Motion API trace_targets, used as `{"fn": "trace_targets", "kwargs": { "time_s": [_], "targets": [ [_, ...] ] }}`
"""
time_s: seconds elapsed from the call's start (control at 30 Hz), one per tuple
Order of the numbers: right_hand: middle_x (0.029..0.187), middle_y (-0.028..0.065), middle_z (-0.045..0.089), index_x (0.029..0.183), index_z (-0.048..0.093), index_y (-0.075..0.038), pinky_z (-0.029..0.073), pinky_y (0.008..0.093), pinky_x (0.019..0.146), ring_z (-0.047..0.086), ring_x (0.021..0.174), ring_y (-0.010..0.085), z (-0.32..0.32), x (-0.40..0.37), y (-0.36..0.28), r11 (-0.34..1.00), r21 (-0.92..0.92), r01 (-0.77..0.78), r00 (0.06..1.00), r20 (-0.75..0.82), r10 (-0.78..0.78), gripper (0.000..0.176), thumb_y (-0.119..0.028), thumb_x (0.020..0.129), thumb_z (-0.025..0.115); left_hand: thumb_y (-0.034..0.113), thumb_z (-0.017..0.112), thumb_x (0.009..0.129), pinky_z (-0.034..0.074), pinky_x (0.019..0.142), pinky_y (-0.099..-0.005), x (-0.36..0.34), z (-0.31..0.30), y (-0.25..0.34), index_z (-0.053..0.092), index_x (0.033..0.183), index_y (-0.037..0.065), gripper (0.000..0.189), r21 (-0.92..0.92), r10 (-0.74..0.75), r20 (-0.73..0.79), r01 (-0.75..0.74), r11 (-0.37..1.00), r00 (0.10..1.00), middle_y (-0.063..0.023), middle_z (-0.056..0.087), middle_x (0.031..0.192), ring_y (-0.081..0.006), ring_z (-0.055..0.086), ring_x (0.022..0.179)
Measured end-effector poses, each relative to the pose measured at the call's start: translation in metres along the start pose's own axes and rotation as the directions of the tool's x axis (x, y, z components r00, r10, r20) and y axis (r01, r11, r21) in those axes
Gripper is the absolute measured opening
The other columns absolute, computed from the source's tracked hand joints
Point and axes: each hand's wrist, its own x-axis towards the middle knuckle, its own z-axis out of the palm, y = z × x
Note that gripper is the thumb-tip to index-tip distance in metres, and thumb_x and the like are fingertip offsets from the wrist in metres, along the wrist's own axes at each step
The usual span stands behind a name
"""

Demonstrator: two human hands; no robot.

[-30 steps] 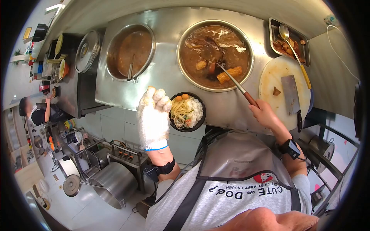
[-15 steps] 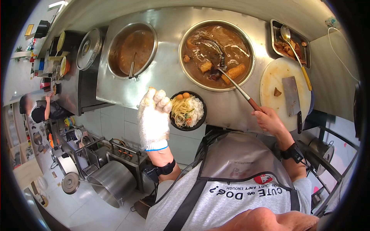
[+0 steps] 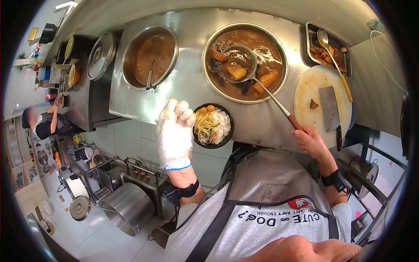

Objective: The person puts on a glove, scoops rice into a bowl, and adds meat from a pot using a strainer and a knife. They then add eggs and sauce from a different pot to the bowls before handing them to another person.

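My right hand [image 3: 312, 142] is closed around the wooden handle of a long ladle [image 3: 275, 97]. The ladle's round head sits at the surface of brown broth in a big round steel pot [image 3: 286, 65], with a golden-brown chunk [image 3: 237, 72] in it. Another brown piece [image 3: 218, 55] lies at its left rim, and a fried-looking piece [image 3: 267, 81] floats to its right. My left hand [image 3: 175, 133], in a white knit glove, grips the left rim of a black bowl [image 3: 229, 140] at the counter's front edge. White rice, pale yellow shreds, noodles and two small brown eggs fill the bowl.
A second pot [image 3: 174, 61] of brown soup with a ladle is set into the counter on the left. To the right, a cleaver [image 3: 330, 109] lies on a round cutting board [image 3: 301, 94], beside a steel tray [image 3: 310, 32] with a spoon. Another person [image 3: 46, 122] is far left.
The ladle head has come up to the broth's surface, carrying a chunk. My right hand has shifted slightly right and down. My left hand and the bowl hold still.
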Motion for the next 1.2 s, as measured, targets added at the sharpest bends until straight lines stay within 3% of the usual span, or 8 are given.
{"fn": "trace_targets", "kwargs": {
  "time_s": [0.2, 0.33, 0.5, 0.63, 0.7, 0.8, 1.03, 1.2],
  "targets": [
    [0.064, 0.0024, 0.049, 0.091, 0.058, 0.0, 0.037, 0.0308, 0.048, 0.044, 0.053, 0.0113, -0.008, -0.002, 0.009, 0.845, -0.515, 0.141, 0.93, -0.224, -0.291, 0.022, -0.022, 0.093, 0.061, 0.018, 0.061, 0.096, 0.051, 0.064, -0.0298, -0.002, -0.002, 0.001, 0.056, 0.118, 0.002, 0.027, -0.023, 0.012, 0.059, -0.011, 1.0, 0.998, -0.0095, 0.063, 0.095, -0.0174, 0.059, 0.074],
    [0.063, 0.0099, 0.051, 0.088, 0.057, 0.003, 0.04, 0.0352, 0.054, 0.046, 0.056, 0.0162, -0.004, -0.019, 0.0, 0.791, -0.578, 0.201, 0.876, -0.256, -0.41, 0.023, -0.019, 0.091, 0.063, 0.018, 0.062, 0.096, 0.051, 0.064, -0.0295, -0.002, -0.003, 0.004, 0.056, 0.118, 0.002, 0.027, -0.011, 0.002, 0.04, -0.001, 1.0, 0.999, -0.0099, 0.064, 0.096, -0.0177, 0.059, 0.075],
    [0.07, 0.0247, 0.056, 0.103, 0.057, 0.002, 0.046, 0.0434, 0.062, 0.06, 0.065, 0.0385, -0.006, -0.031, -0.004, 0.57, -0.804, 0.169, 0.771, -0.252, -0.585, 0.022, -0.015, 0.091, 0.063, 0.02, 0.06, 0.097, 0.05, 0.065, -0.0302, -0.003, -0.001, 0.003, 0.057, 0.117, 0.003, 0.027, -0.013, -0.006, 0.029, 0.006, 1.0, 1.0, -0.009, 0.064, 0.096, -0.0172, 0.059, 0.077],
    [0.077, 0.0245, 0.061, 0.11, 0.055, 0.0, 0.048, 0.0485, 0.065, 0.062, 0.075, 0.044, -0.017, -0.02, 0.003, 0.415, -0.906, 0.085, 0.705, -0.24, -0.668, 0.027, -0.015, 0.09, 0.064, 0.021, 0.06, 0.097, 0.05, 0.065, -0.0306, -0.002, -0.002, 0.002, 0.057, 0.118, 0.003, 0.028, -0.041, -0.003, 0.105, 0.007, 0.999, 0.995, -0.0084, 0.064, 0.095, -0.0172, 0.059, 0.077],
    [0.078, 0.0191, 0.064, 0.111, 0.055, -0.002, 0.051, 0.0462, 0.062, 0.065, 0.072, 0.0389, -0.026, -0.01, 0.009, 0.16, -0.987, 0.012, 0.56, -0.126, -0.819, 0.029, -0.015, 0.088, 0.066, 0.02, 0.06, 0.097, 0.05, 0.065, -0.03, -0.004, 0.0, 0.002, 0.057, 0.118, 0.002, 0.027, -0.023, 0.006, 0.104, -0.004, 1.0, 0.995, -0.008, 0.063, 0.094, -0.017, 0.058, 0.075],
    [0.08, 0.0137, 0.066, 0.111, 0.056, -0.004, 0.054, 0.0412, 0.059, 0.067, 0.069, 0.0332, -0.034, -0.001, 0.005, 0.035, -0.99, -0.138, 0.508, -0.101, -0.855, 0.029, -0.015, 0.087, 0.067, 0.02, 0.061, 0.097, 0.05, 0.064, -0.0297, -0.003, 0.002, 0.003, 0.058, 0.116, 0.003, 0.026, -0.022, -0.008, 0.084, 0.01, 1.0, 0.996, -0.008, 0.063, 0.093, -0.017, 0.059, 0.075],
    [0.078, 0.0123, 0.066, 0.11, 0.056, -0.004, 0.056, 0.0386, 0.057, 0.068, 0.067, 0.0304, -0.044, 0.006, 0.002, -0.06, -0.97, -0.237, 0.583, -0.092, -0.807, 0.029, -0.016, 0.087, 0.067, 0.019, 0.061, 0.096, 0.05, 0.063, -0.0298, -0.003, -0.002, 0.003, 0.058, 0.117, 0.003, 0.026, -0.014, 0.008, 0.08, -0.007, 1.0, 0.997, -0.009, 0.064, 0.093, -0.0177, 0.06, 0.075],
    [0.079, 0.0226, 0.066, 0.102, 0.054, 0.002, 0.053, 0.0506, 0.065, 0.066, 0.073, 0.0433, -0.022, -0.015, -0.04, 0.17, -0.972, -0.16, 0.82, -0.227, -0.526, 0.026, -0.018, 0.089, 0.065, 0.021, 0.059, 0.098, 0.05, 0.066, -0.0308, -0.003, -0.008, 0.0, 0.057, 0.121, 0.002, 0.03, -0.019, 0.025, 0.08, -0.024, 1.0, 0.997, -0.0095, 0.063, 0.097, -0.0183, 0.059, 0.077]
  ]
}}
